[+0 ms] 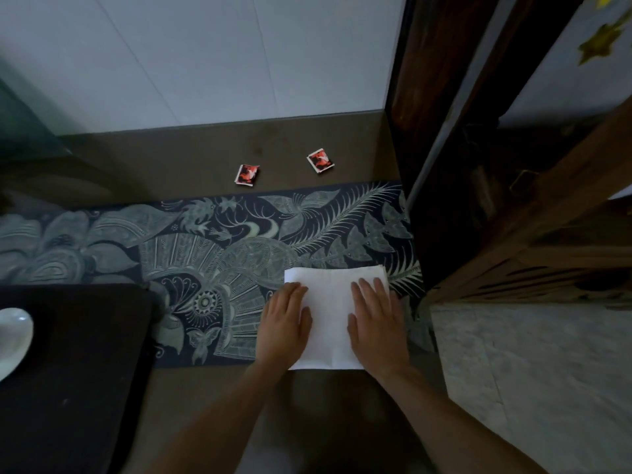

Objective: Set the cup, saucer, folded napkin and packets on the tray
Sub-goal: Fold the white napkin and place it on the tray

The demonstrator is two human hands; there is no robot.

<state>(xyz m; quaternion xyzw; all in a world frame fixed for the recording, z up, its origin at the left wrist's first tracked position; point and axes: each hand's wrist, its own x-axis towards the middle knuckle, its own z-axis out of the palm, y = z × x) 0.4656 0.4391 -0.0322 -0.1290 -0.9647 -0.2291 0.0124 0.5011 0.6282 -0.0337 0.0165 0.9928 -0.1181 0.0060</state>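
Observation:
A white napkin [330, 313] lies flat on the patterned runner at the table's right end. My left hand [284, 323] presses palm-down on its left edge, fingers together. My right hand [376, 323] presses flat on its right side. Two red and white packets lie on the bare table beyond the runner, one [247, 174] to the left and one [320, 160] to the right. A black tray [85, 354] sits at the near left. A white saucer [13, 340] rests on the tray at the frame's left edge, partly cut off. No cup is in view.
The dark blue patterned runner [205, 254] crosses the brown table [171, 155]. A pale wall stands behind the table. A dark wooden frame and slatted furniture [496, 200] rise close at the right. Tiled floor [530, 371] shows at the lower right.

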